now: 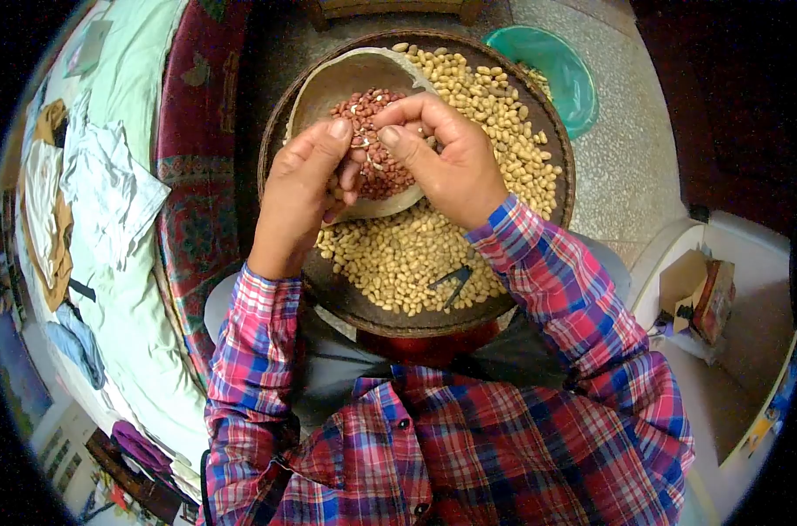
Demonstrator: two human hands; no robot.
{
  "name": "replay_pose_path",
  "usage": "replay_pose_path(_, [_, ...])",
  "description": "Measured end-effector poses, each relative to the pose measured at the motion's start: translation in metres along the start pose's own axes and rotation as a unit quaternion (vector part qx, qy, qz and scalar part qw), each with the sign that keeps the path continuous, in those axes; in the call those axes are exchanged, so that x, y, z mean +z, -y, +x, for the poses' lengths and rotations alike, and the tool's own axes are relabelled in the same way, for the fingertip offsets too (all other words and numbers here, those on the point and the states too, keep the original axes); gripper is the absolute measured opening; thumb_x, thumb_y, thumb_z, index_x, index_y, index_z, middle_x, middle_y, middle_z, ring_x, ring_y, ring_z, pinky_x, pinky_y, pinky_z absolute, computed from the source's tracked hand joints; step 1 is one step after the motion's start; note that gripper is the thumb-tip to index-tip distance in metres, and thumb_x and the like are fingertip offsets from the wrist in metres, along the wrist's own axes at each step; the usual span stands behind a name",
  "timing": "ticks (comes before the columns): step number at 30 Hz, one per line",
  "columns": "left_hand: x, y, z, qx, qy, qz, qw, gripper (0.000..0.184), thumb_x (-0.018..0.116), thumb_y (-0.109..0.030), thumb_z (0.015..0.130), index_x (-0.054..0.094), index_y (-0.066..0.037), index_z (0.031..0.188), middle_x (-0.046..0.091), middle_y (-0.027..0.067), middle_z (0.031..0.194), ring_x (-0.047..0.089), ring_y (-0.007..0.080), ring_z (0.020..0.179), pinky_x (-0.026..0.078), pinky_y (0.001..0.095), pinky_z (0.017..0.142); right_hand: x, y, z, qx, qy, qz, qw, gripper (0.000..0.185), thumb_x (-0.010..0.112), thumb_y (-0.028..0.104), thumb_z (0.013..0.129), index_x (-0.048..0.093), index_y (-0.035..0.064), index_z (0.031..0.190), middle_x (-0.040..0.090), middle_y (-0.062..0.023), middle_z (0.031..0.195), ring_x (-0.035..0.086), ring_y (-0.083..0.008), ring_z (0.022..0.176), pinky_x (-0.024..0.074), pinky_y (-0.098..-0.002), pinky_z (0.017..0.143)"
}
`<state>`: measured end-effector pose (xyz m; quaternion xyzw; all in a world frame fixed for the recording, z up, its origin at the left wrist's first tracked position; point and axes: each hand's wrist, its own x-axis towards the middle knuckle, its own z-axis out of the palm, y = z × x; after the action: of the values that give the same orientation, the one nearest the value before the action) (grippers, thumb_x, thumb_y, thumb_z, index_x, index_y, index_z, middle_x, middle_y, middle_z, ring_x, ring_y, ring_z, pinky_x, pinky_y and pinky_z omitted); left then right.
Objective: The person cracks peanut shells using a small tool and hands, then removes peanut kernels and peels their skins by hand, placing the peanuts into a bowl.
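Left hand, right hand: fingers curled above red kernels; grip unclear.

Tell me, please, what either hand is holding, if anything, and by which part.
It cannot be told: the left hand and right hand are curled above the bowl of red kernels, hiding anything that may be between their fingers.

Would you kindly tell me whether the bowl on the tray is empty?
Not empty: red peanuts lie in the bowl, though part of its inside shows bare.
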<state>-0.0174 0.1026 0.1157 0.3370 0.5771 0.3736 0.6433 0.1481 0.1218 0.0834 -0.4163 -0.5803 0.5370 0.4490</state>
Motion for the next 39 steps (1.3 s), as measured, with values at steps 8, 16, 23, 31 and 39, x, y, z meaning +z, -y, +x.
replay_pose_path(8, [0.002, 0.001, 0.001, 0.002, 0.017, 0.036, 0.999, 0.035, 0.052, -0.043, 0.093, 0.058, -0.01, 0.082, 0.05, -0.0047, 0.059, 0.046, 0.004, 0.047, 0.027, 0.0173, 0.039, 0.0, -0.006, -0.001, -0.022, 0.003, 0.024, 0.999, 0.014, 0.061, 0.015, 0.086, 0.06, 0.0046, 0.095, 0.064, -0.0056, 0.086, 0.059, -0.0109, 0.079, 0.0486, -0.0263, 0.072])
replay_pose_path(16, [0.0, 0.002, 0.004, -0.041, 0.031, 0.012, 0.999, 0.031, 0.049, -0.036, 0.095, 0.06, -0.009, 0.086, 0.051, -0.0046, 0.06, 0.047, 0.0046, 0.048, 0.033, 0.0169, 0.042, -0.003, -0.004, -0.004, -0.144, 0.035, -0.185, 0.971, 0.011, 0.06, 0.013, 0.084, 0.059, 0.0054, 0.093, 0.06, -0.007, 0.075, 0.06, -0.0179, 0.066, 0.0474, -0.033, 0.061])
replay_pose_path(23, [-0.003, 0.001, 0.003, -0.047, 0.048, 0.03, 0.997, 0.032, 0.05, -0.037, 0.095, 0.061, -0.007, 0.088, 0.051, -0.0037, 0.062, 0.045, 0.0049, 0.049, 0.036, 0.0192, 0.044, 0.0, 0.008, -0.004, -0.123, 0.021, -0.197, 0.972, 0.007, 0.059, 0.012, 0.083, 0.057, 0.0062, 0.088, 0.061, -0.0136, 0.079, 0.061, -0.0319, 0.071, 0.0483, -0.0388, 0.061])
replay_pose_path(31, [0.004, 0.004, 0.001, -0.012, 0.053, 0.034, 0.998, 0.031, 0.053, -0.035, 0.094, 0.061, -0.007, 0.085, 0.05, -0.0037, 0.063, 0.045, 0.0047, 0.052, 0.036, 0.0191, 0.047, 0.0, 0.007, -0.004, -0.065, 0.0, -0.141, 0.988, 0.012, 0.06, 0.015, 0.083, 0.058, 0.0046, 0.089, 0.063, -0.0134, 0.072, 0.064, -0.0287, 0.065, 0.0503, -0.0376, 0.057])
replay_pose_path(39, [0.004, 0.003, 0.004, 0.048, 0.052, 0.111, 0.991, 0.028, 0.054, -0.033, 0.094, 0.06, -0.008, 0.083, 0.051, -0.0036, 0.062, 0.047, 0.0034, 0.054, 0.036, 0.0187, 0.048, 0.001, -0.019, -0.001, -0.168, -0.004, -0.194, 0.967, 0.012, 0.059, 0.014, 0.081, 0.058, 0.0044, 0.089, 0.063, -0.0139, 0.074, 0.064, -0.0289, 0.066, 0.0505, -0.0377, 0.059])
